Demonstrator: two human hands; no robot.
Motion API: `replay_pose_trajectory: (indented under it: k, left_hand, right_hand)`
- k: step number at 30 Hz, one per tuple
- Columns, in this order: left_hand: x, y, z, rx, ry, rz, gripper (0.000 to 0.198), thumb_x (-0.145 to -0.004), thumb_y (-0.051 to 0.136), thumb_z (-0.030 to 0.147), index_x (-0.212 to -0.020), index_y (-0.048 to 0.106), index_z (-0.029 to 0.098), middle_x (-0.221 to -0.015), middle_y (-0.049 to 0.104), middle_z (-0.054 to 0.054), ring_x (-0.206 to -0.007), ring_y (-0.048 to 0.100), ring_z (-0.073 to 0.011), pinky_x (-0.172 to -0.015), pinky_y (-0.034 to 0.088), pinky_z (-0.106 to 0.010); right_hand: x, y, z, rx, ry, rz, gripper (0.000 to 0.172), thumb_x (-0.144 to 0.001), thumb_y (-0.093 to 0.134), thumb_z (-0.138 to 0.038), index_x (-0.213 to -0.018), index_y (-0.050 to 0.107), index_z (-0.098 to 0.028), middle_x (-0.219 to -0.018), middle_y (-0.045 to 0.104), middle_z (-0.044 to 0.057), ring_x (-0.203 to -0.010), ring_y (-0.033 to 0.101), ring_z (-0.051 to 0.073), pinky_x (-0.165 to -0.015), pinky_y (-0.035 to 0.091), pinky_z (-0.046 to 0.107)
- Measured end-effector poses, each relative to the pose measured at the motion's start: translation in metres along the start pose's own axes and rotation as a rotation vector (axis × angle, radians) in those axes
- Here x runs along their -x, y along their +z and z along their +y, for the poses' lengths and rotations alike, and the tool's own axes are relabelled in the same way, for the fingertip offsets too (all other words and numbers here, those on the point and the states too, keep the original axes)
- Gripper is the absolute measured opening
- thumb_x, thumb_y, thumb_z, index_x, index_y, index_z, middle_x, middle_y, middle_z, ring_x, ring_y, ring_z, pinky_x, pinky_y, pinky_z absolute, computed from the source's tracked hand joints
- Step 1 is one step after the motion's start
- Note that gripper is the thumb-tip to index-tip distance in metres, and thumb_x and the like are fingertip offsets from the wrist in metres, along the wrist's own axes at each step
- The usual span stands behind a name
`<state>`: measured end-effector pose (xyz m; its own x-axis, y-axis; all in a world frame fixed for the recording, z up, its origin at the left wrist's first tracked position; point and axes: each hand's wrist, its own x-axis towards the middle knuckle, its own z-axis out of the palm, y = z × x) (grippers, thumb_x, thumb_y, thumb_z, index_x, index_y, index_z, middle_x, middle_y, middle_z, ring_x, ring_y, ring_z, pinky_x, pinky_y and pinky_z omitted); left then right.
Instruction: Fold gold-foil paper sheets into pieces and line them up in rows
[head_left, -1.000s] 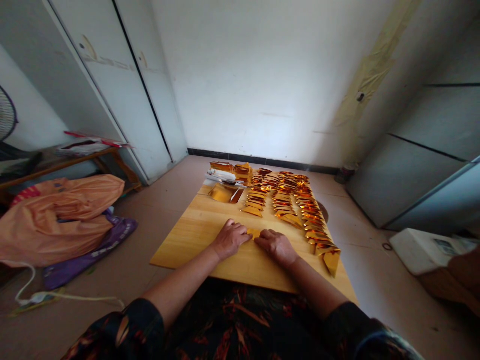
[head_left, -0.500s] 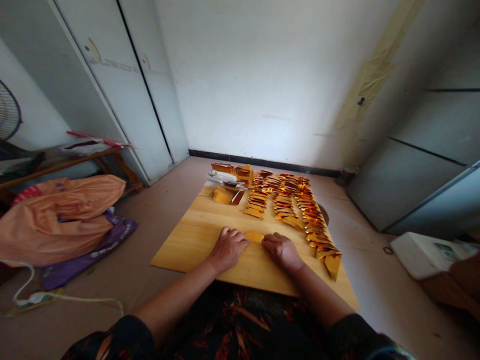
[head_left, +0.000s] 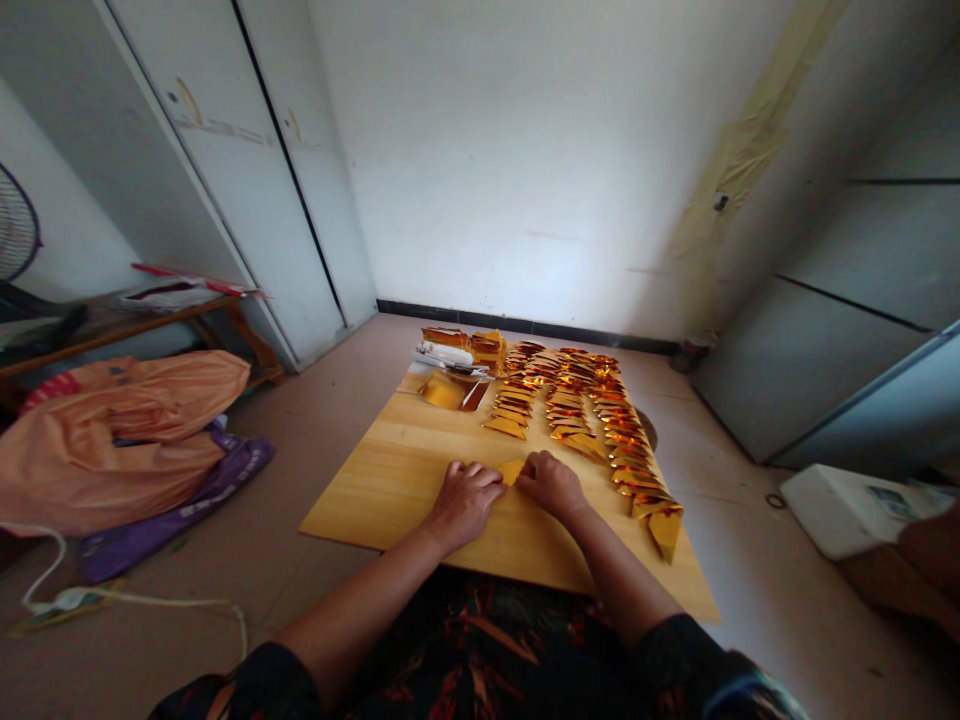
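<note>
Foil piece, gold and small, lies on the near half of the wooden worktop, between the person's two hands. The left grip curls its fingers down on the piece's left end; the right grip pinches the right end, knuckles up. Holding both ends low against the wood probably keeps thin foil from sliding or springing up. Folded gold pieces overlap in rows toward the far and right sides, likely to take little room and stay out of the hands' way. A gold sheet lies at the far left, next to a white bundle whose contents are unclear.

Thumbs and most fingertips are hidden, so how firmly each hand presses, and how the foil is creased beneath, cannot be told. The farthest rows blur together in glare. At the left edge, the fan is cut off.
</note>
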<state>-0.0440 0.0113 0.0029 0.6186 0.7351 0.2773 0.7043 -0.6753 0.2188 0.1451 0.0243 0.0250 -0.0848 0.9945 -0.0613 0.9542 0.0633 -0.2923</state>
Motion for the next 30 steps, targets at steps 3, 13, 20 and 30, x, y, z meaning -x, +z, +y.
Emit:
replay_pose_trajectory:
  k: [3, 13, 20, 30]
  left_hand:
    - [0.004, 0.001, -0.008, 0.022, 0.028, 0.016, 0.029, -0.089, 0.047, 0.015, -0.106, 0.066, 0.029, -0.114, 0.068, -0.001, -0.101, 0.056, -0.0191, -0.09, 0.03, -0.043]
    - [0.012, 0.001, -0.03, 0.098, 0.136, 0.109, 0.024, -0.084, 0.051, 0.014, -0.092, 0.071, 0.027, -0.106, 0.072, 0.0, -0.096, 0.062, -0.0172, -0.085, 0.036, -0.038]
    - [0.011, 0.002, -0.029, 0.09, 0.13, 0.115, 0.026, -0.081, 0.052, 0.012, -0.093, 0.071, 0.026, -0.104, 0.072, -0.001, -0.097, 0.061, -0.0186, -0.086, 0.037, -0.039]
    - [0.011, 0.002, -0.028, 0.074, 0.126, 0.116, 0.025, -0.08, 0.054, 0.012, -0.091, 0.071, 0.027, -0.104, 0.072, 0.001, -0.095, 0.059, -0.0185, -0.085, 0.035, -0.038]
  right_hand:
    - [-0.002, 0.001, 0.0, -0.008, 0.02, -0.022, 0.012, -0.081, 0.055, -0.028, -0.086, 0.062, -0.02, -0.091, 0.064, 0.003, -0.077, 0.059, 0.013, -0.06, 0.032, 0.022]
    - [-0.005, 0.002, -0.005, 0.048, 0.053, -0.041, 0.015, -0.082, 0.053, -0.029, -0.091, 0.062, -0.02, -0.097, 0.064, 0.006, -0.084, 0.062, 0.017, -0.063, 0.036, 0.024]
    - [0.0, 0.001, -0.035, 0.153, 0.151, 0.008, 0.056, -0.073, 0.059, -0.061, -0.104, 0.06, -0.016, -0.104, 0.062, 0.014, -0.094, 0.062, 0.027, -0.07, 0.043, 0.031]
    - [-0.004, -0.002, -0.022, 0.093, 0.145, -0.068, 0.04, -0.078, 0.061, -0.044, -0.106, 0.059, -0.016, -0.107, 0.062, 0.013, -0.094, 0.063, 0.024, -0.069, 0.042, 0.029]
